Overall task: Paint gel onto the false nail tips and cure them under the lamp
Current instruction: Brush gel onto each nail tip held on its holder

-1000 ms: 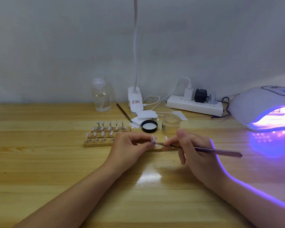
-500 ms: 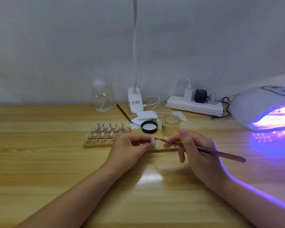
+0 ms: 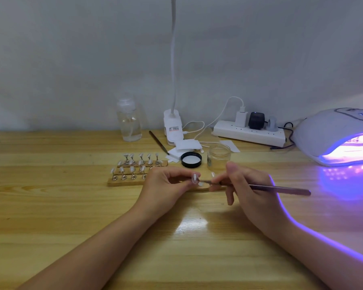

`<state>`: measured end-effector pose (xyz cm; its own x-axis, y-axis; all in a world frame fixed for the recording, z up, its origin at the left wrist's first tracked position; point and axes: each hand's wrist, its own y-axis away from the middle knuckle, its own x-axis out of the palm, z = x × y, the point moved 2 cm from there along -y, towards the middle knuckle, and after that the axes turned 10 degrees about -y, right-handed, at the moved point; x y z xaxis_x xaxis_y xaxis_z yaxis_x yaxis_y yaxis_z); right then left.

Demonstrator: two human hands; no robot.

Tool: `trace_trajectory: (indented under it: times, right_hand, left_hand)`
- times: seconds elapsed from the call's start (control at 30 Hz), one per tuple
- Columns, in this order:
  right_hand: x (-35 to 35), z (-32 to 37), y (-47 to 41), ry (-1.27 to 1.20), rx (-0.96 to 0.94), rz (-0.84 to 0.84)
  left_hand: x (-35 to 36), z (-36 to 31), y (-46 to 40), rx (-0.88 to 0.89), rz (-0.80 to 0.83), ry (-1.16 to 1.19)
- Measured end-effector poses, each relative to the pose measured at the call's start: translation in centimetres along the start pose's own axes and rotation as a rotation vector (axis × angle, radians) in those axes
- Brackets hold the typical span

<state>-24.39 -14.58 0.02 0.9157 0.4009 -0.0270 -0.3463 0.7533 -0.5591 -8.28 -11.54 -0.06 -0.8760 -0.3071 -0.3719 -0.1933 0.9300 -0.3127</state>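
UV nail lamp (image 3: 331, 139) sat glowing purple at the table's (image 3: 50, 206) right edge. My left hand (image 3: 166, 185) pinched a false nail tip (image 3: 195, 178) just in front of the wooden tip stand (image 3: 122, 182), and my right hand (image 3: 245, 185) gripped the gel brush (image 3: 279, 187), bristles right at the tip.

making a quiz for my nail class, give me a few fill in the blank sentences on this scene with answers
1. The right hand holds a thin ____ whose tip meets the nail tip pinched by the left hand.
2. The black lid lies just ____ of the open glass jar as the camera sees it.
3. The curing lamp at the right is switched ____, glowing purple.
4. The power strip lies against the ____.

Answers: brush; left; on; wall
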Motion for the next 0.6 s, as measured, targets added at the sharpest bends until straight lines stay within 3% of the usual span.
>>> trace_trajectory:
  times: [0.37,0.6]
  right_hand:
    - [0.04,-0.2,0.03,-0.044,0.025,0.015]
    - [-0.25,-0.01,0.14,-0.066,-0.048,-0.11]
  left_hand:
    - [-0.03,0.21,-0.03,-0.002,-0.009,0.002]
    - [0.04,0.36,-0.23,0.02,-0.034,-0.113]
